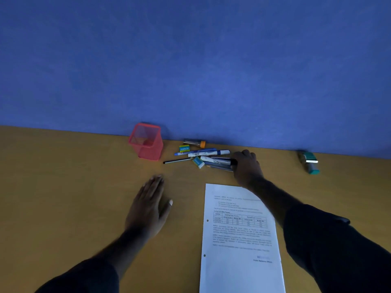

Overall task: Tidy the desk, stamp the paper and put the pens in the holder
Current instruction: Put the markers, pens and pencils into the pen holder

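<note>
Right hand (246, 163) curled over the right end of the pen pile (203, 157), fingers gripping a dark marker (222, 162). Left hand (149, 205) flat on desk (63, 176), fingers straight, together, below-left of pile. Holder (146, 141) just left of pile; paper (240, 235) below; stamp (310, 162) far right.

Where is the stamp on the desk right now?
In the head view the stamp lies on its side at the far right of the desk, against the blue wall, apart from the pens and beyond the right hand.
</note>
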### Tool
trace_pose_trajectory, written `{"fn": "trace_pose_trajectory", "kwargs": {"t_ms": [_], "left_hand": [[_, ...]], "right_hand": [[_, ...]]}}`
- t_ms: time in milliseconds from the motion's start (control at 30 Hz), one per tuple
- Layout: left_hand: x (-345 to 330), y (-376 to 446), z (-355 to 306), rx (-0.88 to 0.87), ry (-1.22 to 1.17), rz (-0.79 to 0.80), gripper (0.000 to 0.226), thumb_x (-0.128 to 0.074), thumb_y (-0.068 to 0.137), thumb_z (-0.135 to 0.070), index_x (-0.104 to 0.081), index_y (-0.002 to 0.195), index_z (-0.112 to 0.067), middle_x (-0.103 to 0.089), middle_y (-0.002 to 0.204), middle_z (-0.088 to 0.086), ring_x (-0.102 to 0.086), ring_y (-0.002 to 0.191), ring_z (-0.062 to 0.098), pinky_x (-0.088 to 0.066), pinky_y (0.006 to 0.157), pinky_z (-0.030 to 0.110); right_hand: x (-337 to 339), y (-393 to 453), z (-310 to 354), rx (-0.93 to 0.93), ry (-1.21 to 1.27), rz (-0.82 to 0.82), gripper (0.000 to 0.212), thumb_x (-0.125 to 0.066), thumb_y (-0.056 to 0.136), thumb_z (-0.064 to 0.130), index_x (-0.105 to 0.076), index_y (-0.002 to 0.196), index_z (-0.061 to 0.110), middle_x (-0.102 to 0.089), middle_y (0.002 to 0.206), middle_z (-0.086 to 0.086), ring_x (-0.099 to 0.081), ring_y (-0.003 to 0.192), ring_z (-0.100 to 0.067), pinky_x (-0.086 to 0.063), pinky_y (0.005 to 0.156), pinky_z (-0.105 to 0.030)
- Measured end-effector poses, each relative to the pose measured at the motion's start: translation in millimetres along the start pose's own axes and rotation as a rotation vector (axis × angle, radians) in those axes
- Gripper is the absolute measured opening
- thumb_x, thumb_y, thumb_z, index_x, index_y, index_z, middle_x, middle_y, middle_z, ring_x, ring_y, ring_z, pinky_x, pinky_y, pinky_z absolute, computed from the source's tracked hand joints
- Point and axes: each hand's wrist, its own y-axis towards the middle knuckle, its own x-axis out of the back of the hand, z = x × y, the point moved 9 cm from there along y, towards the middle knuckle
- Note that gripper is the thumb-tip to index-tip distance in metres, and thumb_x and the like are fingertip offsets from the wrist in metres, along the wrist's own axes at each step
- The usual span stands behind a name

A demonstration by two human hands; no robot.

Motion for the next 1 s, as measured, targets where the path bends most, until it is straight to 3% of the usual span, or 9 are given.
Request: {"fn": "trace_pose_trajectory", "kwargs": {"t_ms": [200, 333, 467, 567, 700, 800, 1000], "left_hand": [[-1, 0, 1, 0.008, 0.029, 0.000, 0.068, -0.033, 0.097, -0.047, -0.036, 0.151, -0.006, -0.030, 0.162, 0.008, -0.029, 0.150, 0.025, -0.023, 0.123, 0.042], [2, -1, 0, 0.025, 0.017, -0.017, 0.065, -0.031, 0.097, -0.042, -0.036, 0.151, -0.006, -0.028, 0.163, 0.009, -0.027, 0.151, 0.029, -0.016, 0.123, 0.042], [1, -1, 2, 0.033, -0.012, -0.011, 0.067, -0.027, 0.097, -0.044, -0.033, 0.153, -0.007, -0.026, 0.164, 0.008, -0.026, 0.151, 0.027, -0.018, 0.124, 0.041], [-1, -2, 4, 0.027, -0.040, -0.010, 0.067, -0.028, 0.097, -0.044, -0.034, 0.152, -0.006, -0.026, 0.164, 0.007, -0.026, 0.151, 0.025, -0.021, 0.124, 0.042], [-2, -2, 6, 0.021, -0.057, -0.026, 0.066, -0.032, 0.098, -0.043, -0.035, 0.152, -0.005, -0.029, 0.163, 0.008, -0.029, 0.150, 0.026, -0.020, 0.122, 0.041], [-5, -1, 8, 0.028, -0.067, -0.020, 0.067, -0.030, 0.098, -0.044, -0.029, 0.154, -0.008, -0.023, 0.165, 0.006, -0.023, 0.152, 0.023, -0.018, 0.124, 0.040], [-9, -1, 9, 0.041, -0.065, 0.003, 0.066, -0.031, 0.101, -0.044, -0.021, 0.157, -0.010, -0.012, 0.167, 0.002, -0.012, 0.155, 0.020, -0.012, 0.126, 0.038]], "right_hand": [[29, -6, 25, 0.125, 0.108, -0.091, 0.019, -0.064, 0.085, 0.012, -0.067, 0.104, 0.013, -0.058, 0.106, -0.014, -0.050, 0.102, -0.032, -0.047, 0.086, -0.040], [74, -8, 67, 0.206, 0.387, -0.200, 0.017, -0.065, 0.088, 0.012, -0.065, 0.105, 0.014, -0.069, 0.096, -0.001, -0.065, 0.088, -0.018, -0.054, 0.077, -0.032], [111, -6, 129, 0.310, 0.596, -0.316, 0.020, -0.064, 0.089, 0.012, -0.058, 0.109, 0.011, -0.066, 0.084, 0.010, -0.062, 0.075, -0.003, -0.050, 0.068, -0.023], [118, -1, 181, 0.386, 0.663, -0.329, 0.014, -0.063, 0.088, 0.007, -0.055, 0.099, 0.008, -0.064, 0.072, 0.011, -0.060, 0.064, 0.000, -0.043, 0.059, -0.018], [111, 7, 233, 0.462, 0.721, -0.337, 0.009, -0.063, 0.088, 0.008, -0.055, 0.093, 0.006, -0.067, 0.074, -0.003, -0.057, 0.062, -0.018, -0.044, 0.057, -0.028], [89, 15, 255, 0.473, 0.682, -0.284, 0.008, -0.063, 0.087, 0.012, -0.057, 0.092, 0.008, -0.064, 0.075, 0.002, -0.055, 0.064, -0.010, -0.043, 0.061, -0.023], [35, 38, 258, 0.398, 0.493, -0.117, 0.011, -0.064, 0.085, 0.013, -0.063, 0.092, 0.004, -0.068, 0.087, -0.012, -0.061, 0.084, -0.028, -0.050, 0.075, -0.044]]}}
